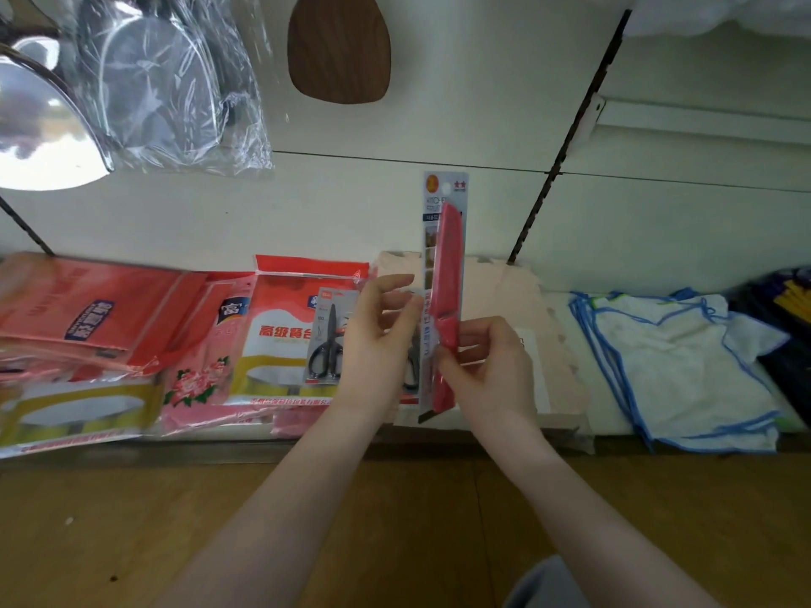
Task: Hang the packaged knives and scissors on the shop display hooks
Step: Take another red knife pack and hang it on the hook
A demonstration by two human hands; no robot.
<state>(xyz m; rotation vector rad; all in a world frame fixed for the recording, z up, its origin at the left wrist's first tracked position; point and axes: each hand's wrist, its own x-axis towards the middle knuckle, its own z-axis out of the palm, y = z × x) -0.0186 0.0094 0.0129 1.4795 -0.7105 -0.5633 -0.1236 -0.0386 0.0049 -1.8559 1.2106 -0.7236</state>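
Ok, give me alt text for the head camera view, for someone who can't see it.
The right hand holds a carded red knife upright before a white shop wall, the left hand open beside it. Packaged scissors lie on red packets on the shelf behind.

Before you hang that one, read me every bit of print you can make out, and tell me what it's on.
"KITCHE…" then "FRUIT…", both cut off: top of the grey backing card of the red packaged knife in the right hand.
"高级餐台…", cut off: red-and-white plastic packet.
"富": red packet beside it.
Card of the black packaged scissors, and the knife card's smaller print: too blurred to read.
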